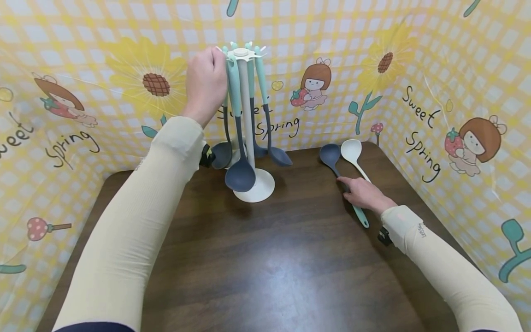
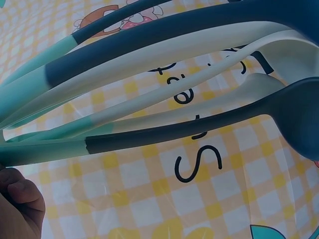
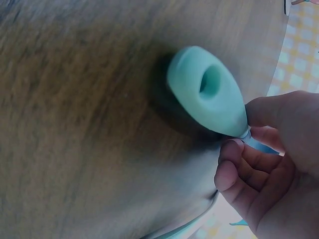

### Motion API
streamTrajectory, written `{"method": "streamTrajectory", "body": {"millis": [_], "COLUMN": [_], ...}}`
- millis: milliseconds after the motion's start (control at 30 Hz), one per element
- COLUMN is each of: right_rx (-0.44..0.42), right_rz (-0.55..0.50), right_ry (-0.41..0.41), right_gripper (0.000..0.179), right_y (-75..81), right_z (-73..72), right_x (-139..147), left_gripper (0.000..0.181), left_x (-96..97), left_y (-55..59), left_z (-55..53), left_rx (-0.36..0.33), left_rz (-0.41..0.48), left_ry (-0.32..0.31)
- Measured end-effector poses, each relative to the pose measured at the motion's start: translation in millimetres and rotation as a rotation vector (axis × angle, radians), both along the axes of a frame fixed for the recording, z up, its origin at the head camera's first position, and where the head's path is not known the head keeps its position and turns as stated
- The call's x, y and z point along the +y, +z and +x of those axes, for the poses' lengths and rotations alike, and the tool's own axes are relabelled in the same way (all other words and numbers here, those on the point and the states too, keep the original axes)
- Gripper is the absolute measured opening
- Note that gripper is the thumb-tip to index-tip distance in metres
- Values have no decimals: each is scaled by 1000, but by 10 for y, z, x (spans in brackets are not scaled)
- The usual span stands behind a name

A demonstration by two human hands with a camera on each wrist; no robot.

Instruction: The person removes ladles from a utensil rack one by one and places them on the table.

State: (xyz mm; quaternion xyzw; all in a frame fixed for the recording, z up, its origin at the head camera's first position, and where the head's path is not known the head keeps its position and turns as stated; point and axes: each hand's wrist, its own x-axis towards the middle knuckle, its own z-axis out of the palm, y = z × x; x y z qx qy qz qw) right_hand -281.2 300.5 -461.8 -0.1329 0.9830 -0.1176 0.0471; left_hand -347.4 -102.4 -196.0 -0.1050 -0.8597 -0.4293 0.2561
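Note:
My left hand [image 1: 207, 78] is raised at the top of a white utensil stand [image 1: 263, 185], its curled fingers gripping the upper handle end of a dark-blue ladle [image 1: 221, 155] that hangs on the left side. In the left wrist view, the curled fingertips [image 2: 22, 191] are right at the mint handle, and the hand is mostly out of frame. On the table at the right, my right hand [image 1: 365, 193] pinches the handle of another dark-blue ladle [image 1: 330, 155] between thumb and fingers. Its mint handle end [image 3: 219, 92], with a hanging hole, sticks out past the fingers.
Beside the right-hand ladle lies a white ladle [image 1: 351, 150]. Several dark-blue and white utensils with mint handles, including a deep ladle [image 1: 240, 175], hang around the stand. A patterned cloth [image 1: 332, 27] walls the brown table [image 1: 249, 258] at the back and sides.

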Motion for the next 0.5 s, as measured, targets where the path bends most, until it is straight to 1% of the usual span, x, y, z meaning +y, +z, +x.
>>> {"method": "streamTrajectory", "body": {"millis": [167,300,367,433,500], "right_rx": [-30,-32,8,82,173], "right_rz": [8,45,75,96,96], "right_ry": [-11,-37,-49,-63,-73], "right_gripper": [60,60,58,53,48], "right_y": [16,40,46,46,47], "right_z": [4,7,13,21,32], "right_x": [-9,-19,-24,-27,-46], "left_gripper": [44,44,44,44,44], "left_x": [-16,-19,-17,-13,-10], "left_y": [4,12,13,9,4], "left_z": [9,8,5,2,5], "left_rx": [2,-3,-2,-5,-10], "left_rz": [-6,-11,-10,-7,-2], "left_ry": [5,10,9,7,4]}}
